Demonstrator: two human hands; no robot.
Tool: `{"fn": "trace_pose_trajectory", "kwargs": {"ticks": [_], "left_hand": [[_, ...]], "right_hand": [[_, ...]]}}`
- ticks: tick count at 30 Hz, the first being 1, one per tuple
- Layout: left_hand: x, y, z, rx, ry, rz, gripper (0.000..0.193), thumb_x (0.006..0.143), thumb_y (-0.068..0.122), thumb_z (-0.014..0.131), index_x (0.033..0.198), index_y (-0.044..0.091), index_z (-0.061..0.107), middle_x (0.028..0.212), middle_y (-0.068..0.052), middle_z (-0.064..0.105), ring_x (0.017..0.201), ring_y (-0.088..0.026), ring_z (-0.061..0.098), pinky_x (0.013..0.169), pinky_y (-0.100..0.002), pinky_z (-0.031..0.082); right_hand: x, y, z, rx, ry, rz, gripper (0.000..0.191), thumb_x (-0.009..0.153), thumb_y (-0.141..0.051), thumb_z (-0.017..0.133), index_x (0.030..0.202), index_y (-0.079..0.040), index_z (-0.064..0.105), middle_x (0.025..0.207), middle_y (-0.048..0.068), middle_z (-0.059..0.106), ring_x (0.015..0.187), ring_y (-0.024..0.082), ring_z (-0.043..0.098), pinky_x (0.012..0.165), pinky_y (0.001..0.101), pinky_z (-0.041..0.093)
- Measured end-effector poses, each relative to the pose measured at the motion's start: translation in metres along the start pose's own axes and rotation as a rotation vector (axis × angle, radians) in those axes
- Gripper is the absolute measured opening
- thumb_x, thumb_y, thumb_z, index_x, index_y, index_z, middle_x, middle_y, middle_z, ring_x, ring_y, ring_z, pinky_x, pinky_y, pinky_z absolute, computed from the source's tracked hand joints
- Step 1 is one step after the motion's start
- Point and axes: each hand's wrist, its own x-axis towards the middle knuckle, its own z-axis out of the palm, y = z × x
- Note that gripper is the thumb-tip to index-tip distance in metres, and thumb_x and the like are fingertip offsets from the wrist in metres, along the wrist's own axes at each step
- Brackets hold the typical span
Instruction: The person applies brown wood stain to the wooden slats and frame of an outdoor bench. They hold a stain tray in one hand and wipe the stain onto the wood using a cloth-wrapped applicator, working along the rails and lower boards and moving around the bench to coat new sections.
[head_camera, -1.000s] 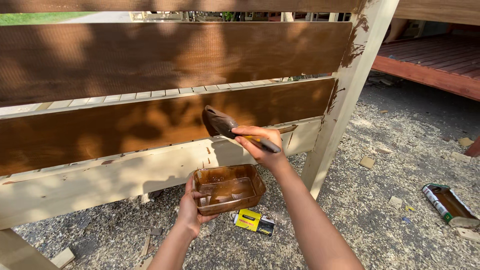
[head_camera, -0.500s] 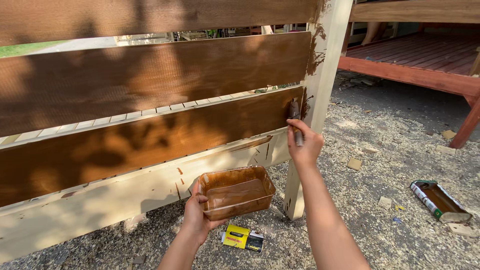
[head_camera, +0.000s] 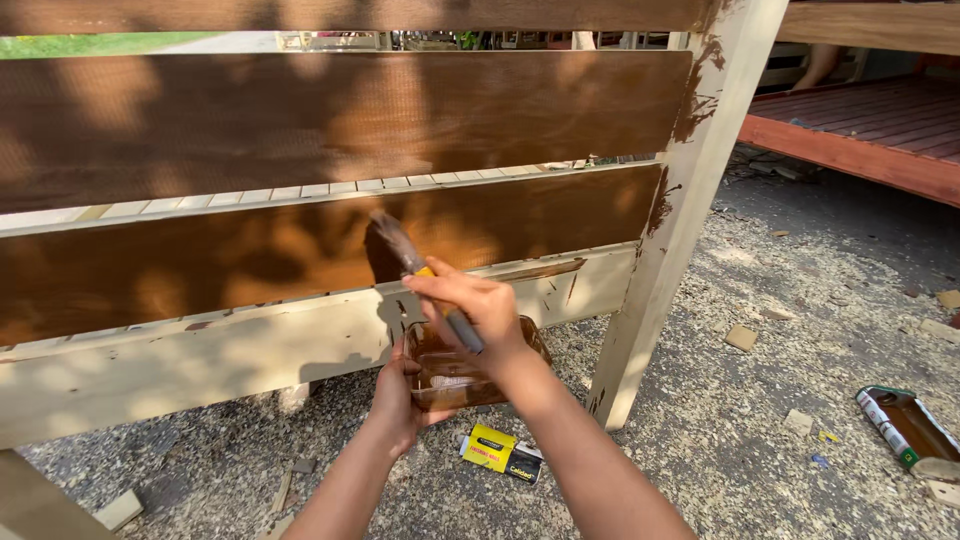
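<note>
This is an outdoor work yard, probably beside a house, where wooden furniture or frames are being stained in the open air. The ground (head_camera: 760, 400) is gravel covered with sawdust and small wood offcuts (head_camera: 741, 337), and strong sunlight with leaf shadows falls on a big wooden frame (head_camera: 690, 250) whose boards (head_camera: 340, 115) are partly dark brown and partly bare pale wood. A red-brown wooden platform (head_camera: 870, 130) stands at the right, a strip of green grass (head_camera: 90, 42) shows behind the boards, and an opened tin can (head_camera: 905, 425) lies on the gravel.
</note>
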Motion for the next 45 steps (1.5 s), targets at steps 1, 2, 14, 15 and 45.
{"fn": "trace_pose_trajectory", "kwargs": {"ticks": [1, 2, 14, 15, 45], "left_hand": [[-0.005, 0.005, -0.012, 0.050, 0.017, -0.004, 0.059, 0.102, 0.049, 0.029, 0.150, 0.016, 0.038, 0.139, -0.020, 0.061, 0.114, -0.039, 0.070, 0.085, -0.057, 0.062], [-0.011, 0.013, -0.024, 0.102, 0.033, -0.009, 0.057, 0.096, 0.036, 0.030, 0.152, 0.029, 0.032, 0.141, -0.016, 0.059, 0.115, -0.038, 0.068, 0.086, -0.057, 0.061], [-0.107, 0.090, -0.171, 0.164, 0.194, 0.020, 0.071, 0.090, 0.022, 0.031, 0.157, 0.045, 0.022, 0.144, -0.010, 0.056, 0.117, -0.036, 0.066, 0.086, -0.057, 0.060], [-0.114, 0.094, -0.182, 0.144, 0.209, 0.017, 0.070, 0.091, 0.022, 0.032, 0.157, 0.044, 0.023, 0.144, -0.008, 0.056, 0.117, -0.036, 0.066, 0.086, -0.058, 0.059], [-0.108, 0.086, -0.158, 0.074, 0.217, 0.051, 0.068, 0.094, 0.017, 0.022, 0.159, 0.038, 0.027, 0.146, -0.021, 0.052, 0.123, -0.040, 0.063, 0.093, -0.058, 0.060]], "right_hand": [[0.005, 0.000, -0.008, -0.140, 0.066, 0.045, 0.027, 0.090, 0.001, 0.073, 0.116, -0.006, 0.075, 0.110, 0.020, 0.076, 0.115, 0.034, 0.074, 0.104, 0.0363, 0.058], [0.011, 0.003, -0.014, -0.176, 0.162, 0.020, 0.024, 0.093, 0.002, 0.071, 0.117, -0.003, 0.073, 0.102, 0.016, 0.077, 0.114, 0.031, 0.076, 0.110, 0.0405, 0.055], [0.016, -0.020, 0.164, -0.664, 0.115, 0.081, 0.045, 0.076, -0.006, 0.078, 0.119, -0.020, 0.074, 0.135, 0.031, 0.062, 0.095, 0.036, 0.071, 0.079, 0.0425, 0.059], [0.018, -0.033, 0.190, -0.614, 0.106, 0.073, 0.049, 0.076, -0.004, 0.076, 0.121, -0.020, 0.073, 0.140, 0.029, 0.061, 0.097, 0.035, 0.071, 0.081, 0.0421, 0.059], [-0.032, 0.071, -0.038, -0.637, 0.583, 0.302, 0.015, 0.090, -0.001, 0.073, 0.104, -0.005, 0.078, 0.108, 0.017, 0.076, 0.100, 0.027, 0.075, 0.089, 0.0338, 0.058]]}}
